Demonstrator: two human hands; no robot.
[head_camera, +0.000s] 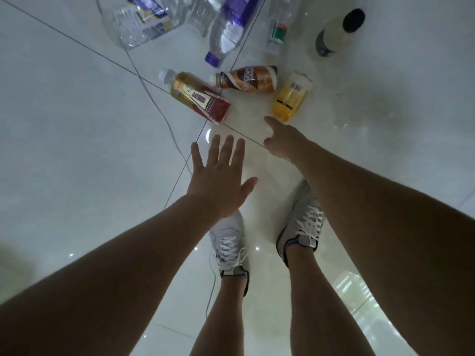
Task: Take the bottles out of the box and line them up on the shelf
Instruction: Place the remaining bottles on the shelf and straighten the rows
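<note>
Bottles everywhere, 7 of them, and all on the glossy white tiled floor (77, 124) in the upper half of the frame, none on any shelf! A red-label tea bottle (200, 98), a brown coffee bottle (246, 79) and an orange juice bottle (291, 97) lie on their sides at centre. Above them are a purple-capped water bottle (228, 29), a large clear bottle (144, 19), a small clear bottle (279, 29) and a dark-capped pale bottle (339, 34). No box and no shelf in sight, so by my reading the lining-up is all still to do. The left hand (221, 173) hovers flat with its fingers spread, holding nothing. The right hand (282, 140) stretches 1 finger toward the juice bottle, just short of it. Its other fingers are hidden, so I cannot tell whether they are curled. Below are 2 white sneakers (228, 242) on the shiny tiles, with dark grout lines and a thin cable (164, 116) trailing across.
</note>
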